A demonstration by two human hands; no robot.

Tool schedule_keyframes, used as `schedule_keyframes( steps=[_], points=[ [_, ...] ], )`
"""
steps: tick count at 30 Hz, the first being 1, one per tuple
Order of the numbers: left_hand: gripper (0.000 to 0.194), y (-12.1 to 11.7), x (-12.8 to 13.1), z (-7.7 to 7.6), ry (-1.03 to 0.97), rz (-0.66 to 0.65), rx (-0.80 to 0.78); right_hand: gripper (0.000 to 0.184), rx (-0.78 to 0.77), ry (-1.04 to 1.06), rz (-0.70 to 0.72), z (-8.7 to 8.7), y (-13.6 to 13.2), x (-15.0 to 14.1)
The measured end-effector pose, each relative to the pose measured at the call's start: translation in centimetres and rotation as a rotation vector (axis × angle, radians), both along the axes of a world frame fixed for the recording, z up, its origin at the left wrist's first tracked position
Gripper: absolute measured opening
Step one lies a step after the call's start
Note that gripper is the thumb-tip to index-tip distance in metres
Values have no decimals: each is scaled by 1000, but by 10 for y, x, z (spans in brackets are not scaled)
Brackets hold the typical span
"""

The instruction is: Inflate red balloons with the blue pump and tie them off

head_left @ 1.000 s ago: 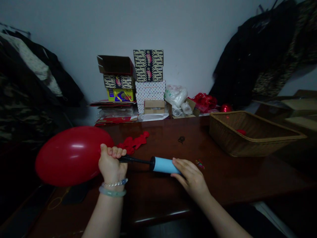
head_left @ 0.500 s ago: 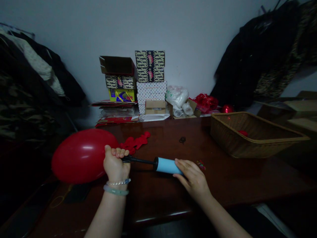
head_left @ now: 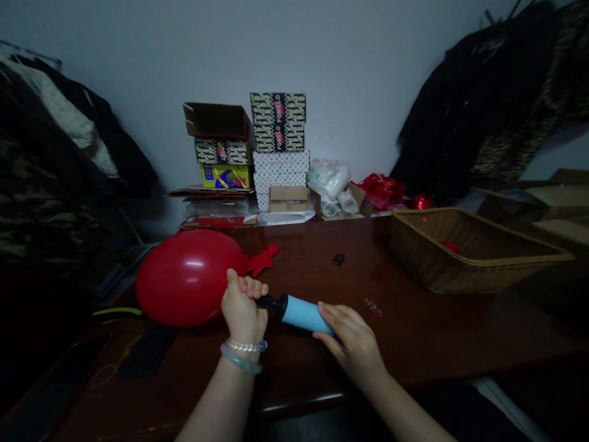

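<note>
The red balloon (head_left: 186,278) sits inflated at your left, just above the counter (head_left: 427,331). Your left fingers (head_left: 246,286) are curled together, clamped around its neck and the black nozzle of the one hand pump (head_left: 299,314); the neck itself is hidden inside your grip. Your right fingers (head_left: 334,316) wrap over the pale blue barrel, with the thumb beneath it.

This looks like the pumping stage, and the hold calls for a firm pinch at the neck while your right hand keeps the barrel steady.

Around your hands you have one inflated balloon, one pump and two bracelets (head_left: 243,354) on your left wrist. Limp red balloons (head_left: 263,259) lie behind the inflated one, too overlapped to count. Further out are small coloured rubber bands (head_left: 373,306), one wicker basket (head_left: 473,252) holding one red item, and two stacks of boxes (head_left: 279,126).
</note>
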State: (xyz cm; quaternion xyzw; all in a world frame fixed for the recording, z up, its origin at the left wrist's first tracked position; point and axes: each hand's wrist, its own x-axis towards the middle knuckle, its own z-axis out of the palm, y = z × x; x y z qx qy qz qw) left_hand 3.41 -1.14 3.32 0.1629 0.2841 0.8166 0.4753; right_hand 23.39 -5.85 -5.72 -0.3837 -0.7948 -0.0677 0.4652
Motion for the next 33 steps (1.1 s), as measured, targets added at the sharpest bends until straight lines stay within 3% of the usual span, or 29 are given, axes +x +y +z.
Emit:
schedule_keyframes(
  steps=[5, 14, 18, 25, 33],
  points=[
    [49, 2, -8, 3, 11, 1, 15, 49, -2, 4, 15, 2, -1, -4],
    [45, 4, -64, 15, -33, 96, 34, 49, -39, -22, 16, 2, 8, 7],
    [43, 4, -76, 17, -48, 112, 31, 49, -1, -30, 25, 5, 9, 10],
    [47, 8, -67, 10, -45, 72, 1, 50, 11, -31, 32, 2, 6, 9],
    [47, 8, -30, 1, -65, 1, -14, 49, 29, -32, 24, 2, 3, 4]
  ],
)
